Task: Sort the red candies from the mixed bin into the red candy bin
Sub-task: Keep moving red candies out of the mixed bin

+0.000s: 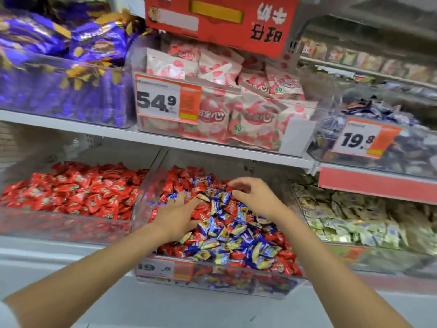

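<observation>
A clear mixed bin (151, 185) on the lower shelf holds red candies (179, 178) mingled with blue-and-yellow ones (238, 235). To its left stands the red candy bin (59, 223), filled with red wrapped candies (78, 190). My left hand (177, 214) lies flat on the pile at the bin's left side, fingers spread among the wrappers. My right hand (253, 195) hovers over the middle back of the pile, fingers curled with thumb and forefinger pinched near a red candy; whether it holds one I cannot tell.
A bin of pale green candies (350, 221) sits to the right. The upper shelf (118, 133) carries purple packs (59, 67), pink-and-white bags (236, 110) behind a 54.9 price tag, and dark blue candies (390, 143). A red box (220, 22) hangs overhead.
</observation>
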`<state>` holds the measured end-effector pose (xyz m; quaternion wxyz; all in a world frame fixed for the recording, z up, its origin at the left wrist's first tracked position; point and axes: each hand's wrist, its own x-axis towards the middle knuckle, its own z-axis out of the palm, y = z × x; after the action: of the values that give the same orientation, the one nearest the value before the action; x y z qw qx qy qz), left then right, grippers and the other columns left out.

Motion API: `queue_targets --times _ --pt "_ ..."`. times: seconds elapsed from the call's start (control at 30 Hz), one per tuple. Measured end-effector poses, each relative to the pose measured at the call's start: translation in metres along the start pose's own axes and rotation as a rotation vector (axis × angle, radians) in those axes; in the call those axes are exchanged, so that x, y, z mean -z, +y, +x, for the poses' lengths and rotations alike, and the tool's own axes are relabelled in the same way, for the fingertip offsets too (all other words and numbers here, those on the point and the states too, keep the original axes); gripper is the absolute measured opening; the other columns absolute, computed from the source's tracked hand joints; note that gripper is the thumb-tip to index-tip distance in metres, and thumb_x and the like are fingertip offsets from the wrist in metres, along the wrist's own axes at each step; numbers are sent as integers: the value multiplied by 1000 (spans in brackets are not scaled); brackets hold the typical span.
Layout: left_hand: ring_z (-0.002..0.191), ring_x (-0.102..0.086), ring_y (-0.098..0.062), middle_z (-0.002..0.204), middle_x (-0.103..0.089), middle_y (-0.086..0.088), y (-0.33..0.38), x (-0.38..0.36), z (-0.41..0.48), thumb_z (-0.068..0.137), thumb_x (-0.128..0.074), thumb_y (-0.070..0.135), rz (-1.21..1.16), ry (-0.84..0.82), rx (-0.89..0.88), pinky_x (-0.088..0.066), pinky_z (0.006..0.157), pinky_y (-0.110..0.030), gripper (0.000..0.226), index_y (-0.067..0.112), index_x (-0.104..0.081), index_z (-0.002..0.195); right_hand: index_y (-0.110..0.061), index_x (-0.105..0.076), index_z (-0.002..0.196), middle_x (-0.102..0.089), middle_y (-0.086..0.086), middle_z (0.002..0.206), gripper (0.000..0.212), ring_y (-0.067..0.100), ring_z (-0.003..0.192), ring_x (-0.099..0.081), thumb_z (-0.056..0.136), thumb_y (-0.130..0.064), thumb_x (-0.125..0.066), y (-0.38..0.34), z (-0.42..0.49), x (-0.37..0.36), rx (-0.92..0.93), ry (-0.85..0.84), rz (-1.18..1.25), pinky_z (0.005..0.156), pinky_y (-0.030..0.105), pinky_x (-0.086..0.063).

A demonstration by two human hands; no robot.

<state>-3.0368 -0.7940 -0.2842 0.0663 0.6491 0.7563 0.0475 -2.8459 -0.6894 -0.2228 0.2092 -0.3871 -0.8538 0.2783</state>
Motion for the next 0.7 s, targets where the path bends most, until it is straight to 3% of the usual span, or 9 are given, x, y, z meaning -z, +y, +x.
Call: queue_targets --times 0.1,0.17,0.23,0.27,0.43,0.57,0.63,0.67,0.7 --pt "88 -50 -26 108 -38 -5 -2 -2 -1 93 -56 36 -121 37 -67 -47 80 -37 29 22 -44 115 -27 -57 129 -62 3 126 38 33 111 -61 91 -24 -61 8 17 -5 -60 -41 -77 95 47 -50" --pt "79 -51 -25 95 -39 -1 -2 -2 -1 92 -60 30 -247 81 -68 -46 75 -35 17 23 -45 95 -34 -33 146 -40 4 150 71 29 133 -44 85 -35 -68 17 25 -11 -88 -160 -197 106 43 -42" --pt "74 -50 -25 85 -44 0 -2 -1 -1 90 -62 24 -343 141 -54 -40 66 -34 25 27 -39 80 -40 -12 151 -21 -1 159 95 24 144 -26 78 -48 -72 22 30 -18 -88 -269 -314 114 41 -30" --pt "69 -47 -23 79 -46 1 -3 0 0 90 -62 23 -365 163 -52 -36 60 -33 27 26 -38 78 -40 -11 151 -21 -2 159 97 23 144 -25 77 -51 -73 25 30 -21 -79 -290 -348 115 39 -28" --pt "47 -33 -10 61 -46 2 -1 3 -6 95 -57 22 -507 264 -50 -27 47 -28 12 22 -45 93 -21 -49 136 -50 3 141 57 22 127 -48 85 -37 -70 30 27 -19 -91 -173 -281 97 28 -40" --pt "38 -42 -4 61 -58 1 3 14 -8 97 -52 24 -593 371 -63 -24 42 -20 8 25 -52 105 -14 -47 140 -52 -1 138 60 17 128 -49 88 -36 -67 26 13 -3 -121 -105 -16 106 33 -40" --pt "36 -41 -2 53 -47 6 7 19 -10 98 -50 21 -639 399 -69 -27 40 -17 14 21 -55 112 -15 -59 125 -66 -1 114 40 5 99 -64 90 -32 -66 22 6 6 -114 -76 111 86 25 -49" --pt "36 -42 -1 53 -45 8 9 21 -11 98 -49 19 -658 400 -72 -29 41 -16 17 18 -55 114 -15 -64 112 -68 -2 96 25 1 79 -64 91 -28 -65 20 2 9 -102 -66 151 74 23 -50" --pt "40 -44 2 60 -50 9 10 23 -13 99 -48 19 -673 394 -76 -31 42 -14 19 17 -56 117 -12 -65 100 -67 -1 86 17 3 71 -61 92 -26 -64 18 0 13 -86 -42 169 69 28 -49"
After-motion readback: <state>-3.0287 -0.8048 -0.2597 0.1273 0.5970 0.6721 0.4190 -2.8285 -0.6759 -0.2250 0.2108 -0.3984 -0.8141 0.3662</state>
